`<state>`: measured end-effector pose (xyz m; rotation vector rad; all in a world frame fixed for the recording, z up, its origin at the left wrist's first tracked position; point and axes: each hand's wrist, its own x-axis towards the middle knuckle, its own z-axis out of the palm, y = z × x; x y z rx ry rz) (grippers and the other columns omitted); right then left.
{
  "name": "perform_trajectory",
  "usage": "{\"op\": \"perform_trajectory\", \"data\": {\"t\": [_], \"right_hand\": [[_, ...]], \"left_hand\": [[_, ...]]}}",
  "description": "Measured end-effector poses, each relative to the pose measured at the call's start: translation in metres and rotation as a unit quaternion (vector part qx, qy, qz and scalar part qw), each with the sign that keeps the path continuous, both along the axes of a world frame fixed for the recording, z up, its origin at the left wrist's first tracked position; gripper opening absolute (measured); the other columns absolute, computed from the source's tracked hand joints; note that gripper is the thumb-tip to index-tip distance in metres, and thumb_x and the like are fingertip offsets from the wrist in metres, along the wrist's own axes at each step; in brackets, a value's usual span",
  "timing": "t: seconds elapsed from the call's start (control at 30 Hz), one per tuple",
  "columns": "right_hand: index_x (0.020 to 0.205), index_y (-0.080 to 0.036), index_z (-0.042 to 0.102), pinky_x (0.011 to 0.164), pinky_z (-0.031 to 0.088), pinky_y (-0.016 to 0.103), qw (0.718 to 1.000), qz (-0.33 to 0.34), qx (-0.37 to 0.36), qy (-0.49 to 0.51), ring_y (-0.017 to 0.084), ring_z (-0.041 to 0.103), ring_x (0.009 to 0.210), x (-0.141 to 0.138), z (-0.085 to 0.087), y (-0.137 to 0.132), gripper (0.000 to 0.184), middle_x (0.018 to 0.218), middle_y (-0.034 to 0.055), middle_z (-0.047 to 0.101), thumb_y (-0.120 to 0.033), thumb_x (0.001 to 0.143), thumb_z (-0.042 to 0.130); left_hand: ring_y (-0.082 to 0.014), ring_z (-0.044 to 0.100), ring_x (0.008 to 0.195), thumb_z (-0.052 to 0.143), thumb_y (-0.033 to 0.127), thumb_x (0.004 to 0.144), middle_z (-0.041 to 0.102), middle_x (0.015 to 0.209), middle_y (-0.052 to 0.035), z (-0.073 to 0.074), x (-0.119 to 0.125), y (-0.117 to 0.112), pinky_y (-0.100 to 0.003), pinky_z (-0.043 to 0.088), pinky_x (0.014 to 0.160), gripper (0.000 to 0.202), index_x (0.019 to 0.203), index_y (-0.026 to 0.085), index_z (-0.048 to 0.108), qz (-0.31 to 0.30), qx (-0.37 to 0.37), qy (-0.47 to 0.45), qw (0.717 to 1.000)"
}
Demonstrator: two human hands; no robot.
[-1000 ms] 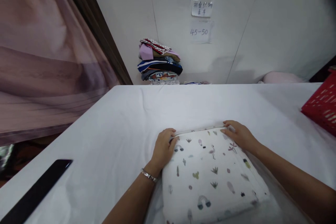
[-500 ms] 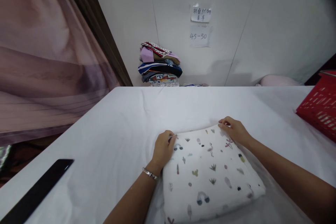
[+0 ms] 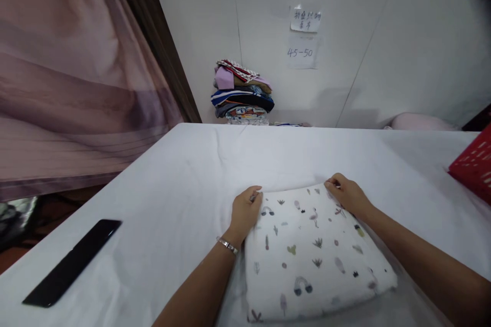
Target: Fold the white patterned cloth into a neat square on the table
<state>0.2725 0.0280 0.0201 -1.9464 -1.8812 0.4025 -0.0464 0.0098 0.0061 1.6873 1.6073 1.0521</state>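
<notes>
Folded cloth (image 3: pixel 307 250), white with small printed motifs (rainbows, cacti, flamingos, leafy tufts), lies on the near part of the bench (image 3: pixel 172 189), right of centre, between both forearms. Right hand (image 3: pixel 350 195) is at the cloth's far-right corner: thumb and index pinched together, holding the corner, other fingers curled in. Left hand (image 3: pixel 245 209) is at the far-left corner, thumb and index narrow, tips right at the edge; can't tell from this angle whether they actually grip the fabric. Far edge runs between the two hands with a slight sag, right end a bit higher in view. Near edge looks thick and layered, near-right corner rounded. Silver bracelet (image 3: pixel 227 246) on the left wrist. Bench has a white, lightly creased cover. Flat black slab (image 3: pixel 72 263) lies at an angle on the left side, well apart from the cloth. Red slotted basket (image 3: pixel 475 161) at the right, cut off by the frame. Beyond the far edge: stack of folded fabrics (image 3: pixel 243 92) in mixed colours against the wall (image 3: pixel 264 15), plus a pale pink rounded item (image 3: pixel 422 121) farther right, mostly hidden. Two paper notes (image 3: pixel 306 19) on the wall, lower one reads 45-50. Pink curtain (image 3: pixel 69 61) hangs at left.
</notes>
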Motion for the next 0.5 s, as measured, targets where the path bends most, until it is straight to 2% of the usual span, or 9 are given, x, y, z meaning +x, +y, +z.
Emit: {"op": "perform_trajectory", "data": {"t": [0.07,0.1,0.17,0.23,0.3,0.4,0.5], "right_hand": [[0.1,-0.02,0.057,0.08,0.047,0.044,0.996,0.028,0.043,-0.074,0.029,0.06,0.099,-0.008,0.006,-0.007,0.032,0.107,0.0114,0.065,-0.041,0.086,0.038],[0.109,-0.018,0.056,0.089,0.042,0.048,0.99,0.056,0.079,-0.099,0.031,0.052,0.113,-0.015,0.008,-0.013,0.035,0.12,0.0134,0.059,-0.039,0.087,0.037],[0.128,-0.019,0.046,0.103,0.03,0.05,0.973,0.141,0.133,-0.121,0.029,0.032,0.131,-0.033,0.011,-0.03,0.044,0.138,0.0118,0.044,-0.035,0.089,0.034],[0.14,-0.023,0.031,0.108,0.024,0.049,0.955,0.237,0.124,-0.127,0.026,0.023,0.136,-0.053,0.01,-0.045,0.052,0.146,0.0078,0.033,-0.039,0.091,0.033],[0.145,-0.024,0.019,0.11,0.02,0.047,0.937,0.314,0.076,-0.136,0.025,0.017,0.137,-0.066,0.006,-0.052,0.061,0.149,0.0056,0.024,-0.047,0.091,0.033],[0.146,-0.025,0.013,0.111,0.017,0.047,0.93,0.333,0.023,-0.153,0.025,0.016,0.137,-0.07,-0.001,-0.044,0.066,0.15,0.0052,0.02,-0.054,0.09,0.03],[0.146,-0.027,0.01,0.112,0.014,0.048,0.932,0.325,0.027,-0.156,0.025,0.015,0.138,-0.063,-0.007,-0.031,0.065,0.151,0.0039,0.017,-0.055,0.09,0.027]], "left_hand": [[-0.012,0.057,0.064,0.049,0.033,0.08,0.063,0.07,0.0045,0.001,0.001,0.0,-0.024,0.044,0.066,0.026,0.098,0.024,0.065,0.006,-0.001,0.009,1.0],[-0.0119,0.057,0.063,0.049,0.032,0.08,0.063,0.07,0.0045,0.001,0.001,0.0,-0.024,0.044,0.065,0.026,0.099,0.024,0.065,0.008,-0.002,0.015,1.0],[-0.0118,0.057,0.062,0.049,0.032,0.08,0.064,0.07,0.0044,0.003,0.001,0.001,-0.024,0.044,0.065,0.026,0.099,0.024,0.065,0.008,-0.006,0.024,1.0],[-0.012,0.057,0.062,0.049,0.031,0.079,0.065,0.073,0.0042,0.004,0.001,0.001,-0.024,0.044,0.064,0.026,0.099,0.024,0.065,0.009,-0.01,0.032,0.999],[-0.0121,0.057,0.063,0.05,0.03,0.079,0.066,0.073,0.0042,0.005,0.001,0.001,-0.024,0.044,0.064,0.025,0.098,0.024,0.065,0.011,-0.012,0.037,0.999],[-0.0121,0.056,0.059,0.049,0.031,0.08,0.064,0.067,0.0049,0.004,0.001,0.001,-0.025,0.044,0.063,0.024,0.097,0.024,0.065,0.011,-0.018,0.043,0.999],[-0.013,0.059,0.063,0.048,0.033,0.082,0.066,0.07,0.0044,0.002,-0.001,0.001,-0.025,0.045,0.065,0.021,0.092,0.024,0.065,0.009,-0.015,0.05,0.999]]}}
